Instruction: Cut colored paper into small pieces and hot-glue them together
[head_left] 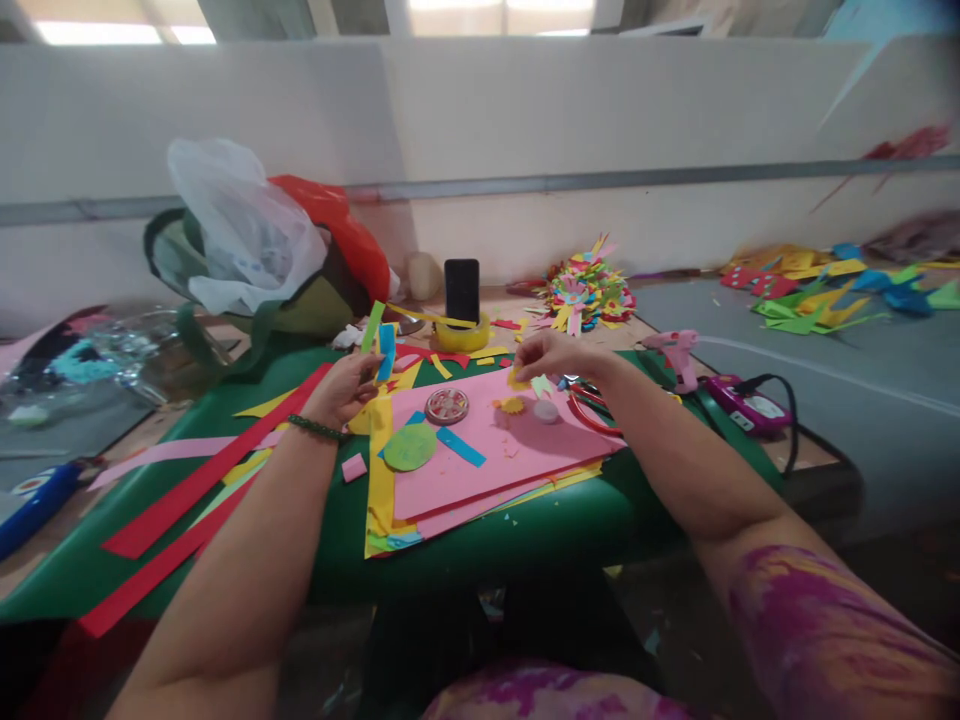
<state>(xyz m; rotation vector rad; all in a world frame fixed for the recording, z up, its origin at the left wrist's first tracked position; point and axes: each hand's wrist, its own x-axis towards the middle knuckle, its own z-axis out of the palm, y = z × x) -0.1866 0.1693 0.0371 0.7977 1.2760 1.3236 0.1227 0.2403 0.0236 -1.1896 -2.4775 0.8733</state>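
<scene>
My left hand (346, 388) is closed on a blue paper strip (386, 352), with a light green paper strip (373, 327) standing up beside it at the fingers. My right hand (553, 357) pinches a small yellow paper piece (517, 379) above the stacked pink paper sheets (487, 484). Below that hand lie a small yellow paper flower (513, 405) and a pale round disc (545, 411). A round patterned tin (447, 406), a green paper circle (409, 447) and a blue strip (460, 446) rest on the sheets.
Red paper strips (217, 465) cross the green mat (337, 540) at left. A pink glue gun (679, 358) and a purple box with a cable (750, 405) stand at right. Behind are a phone (462, 292), yellow tape (463, 333), a paper flower cluster (589, 290) and a bag (300, 290).
</scene>
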